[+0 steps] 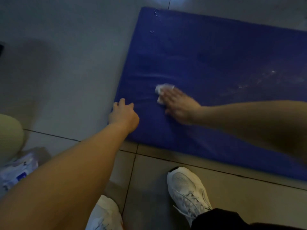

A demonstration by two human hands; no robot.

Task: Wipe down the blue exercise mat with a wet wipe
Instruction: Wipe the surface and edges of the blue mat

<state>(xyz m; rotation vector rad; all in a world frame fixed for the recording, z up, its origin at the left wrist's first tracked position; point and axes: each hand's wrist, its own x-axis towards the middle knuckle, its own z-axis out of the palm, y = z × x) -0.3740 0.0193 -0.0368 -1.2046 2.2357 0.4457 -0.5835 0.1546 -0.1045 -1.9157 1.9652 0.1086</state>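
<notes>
The blue exercise mat [216, 60] lies flat on the tiled floor and fills the upper right of the view. My right hand [177, 103] lies flat on the mat near its left end, pressing a crumpled white wet wipe [162, 92] under straight fingers; the hand is motion-blurred. My left hand [123, 113] rests on the mat's left edge with its fingers curled over the rim. Wet streaks and a few water drops [156, 12] show on the mat, and pale specks [259, 78] at the right.
A pack of wet wipes [18, 170] lies on the floor at the lower left, beside a pale rounded object [8, 135]. My two white sneakers [187, 190] stand on the tiles just below the mat's near edge. Grey tiled floor [58, 63] spreads left of the mat.
</notes>
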